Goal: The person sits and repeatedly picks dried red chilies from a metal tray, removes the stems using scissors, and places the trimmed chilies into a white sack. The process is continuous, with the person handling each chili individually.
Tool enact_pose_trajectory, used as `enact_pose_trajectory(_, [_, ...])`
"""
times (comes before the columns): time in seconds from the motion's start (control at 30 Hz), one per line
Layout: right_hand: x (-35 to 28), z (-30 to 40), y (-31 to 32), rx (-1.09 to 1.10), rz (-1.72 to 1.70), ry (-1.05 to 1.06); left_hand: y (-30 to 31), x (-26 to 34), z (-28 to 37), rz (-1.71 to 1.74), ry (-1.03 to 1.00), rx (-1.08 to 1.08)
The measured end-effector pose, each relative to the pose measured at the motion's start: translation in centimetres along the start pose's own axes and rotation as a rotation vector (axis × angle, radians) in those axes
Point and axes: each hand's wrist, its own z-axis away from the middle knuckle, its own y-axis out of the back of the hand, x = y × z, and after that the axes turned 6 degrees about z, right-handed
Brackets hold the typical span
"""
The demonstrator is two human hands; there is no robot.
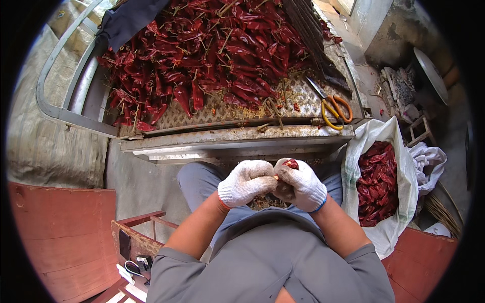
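Both of my hands wear white knitted gloves and meet above my lap. My right hand [301, 187] grips a dried red chilli pepper [291, 163], whose end shows above the fingers. My left hand [248, 181] has its thumb and fingers drawn together, their tips against the right hand. A small orange bit shows where the fingertips meet; the glove hides what they pinch. In front of me a large heap of dried red chillies [212, 57], many with stems, lies on a rusty metal truck bed [227, 117]. Scissors [329, 106] with yellow and orange handles rest at its right edge.
Right of my knee stands a white woven sack [407, 181] holding chilli pieces [377, 185]. A crumpled white bag [428, 163] and a twig broom [441, 214] lie beyond it. At left are a metal side rail [51, 110] and a wooden chair [140, 240] with a phone [124, 244] on it.
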Motion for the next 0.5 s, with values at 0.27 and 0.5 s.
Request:
enact_pose_trajectory(0.27, [-1.3,1.4,2.3,0.073,-0.169,0.381,0.2,-1.9,-0.4,-0.259,-0.073,-0.013])
enact_pose_trajectory(0.5, [-3.1,10.5,18.2,0.919,0.940,0.445,4.2,-2.5,-0.9,-1.289,-0.311,0.299])
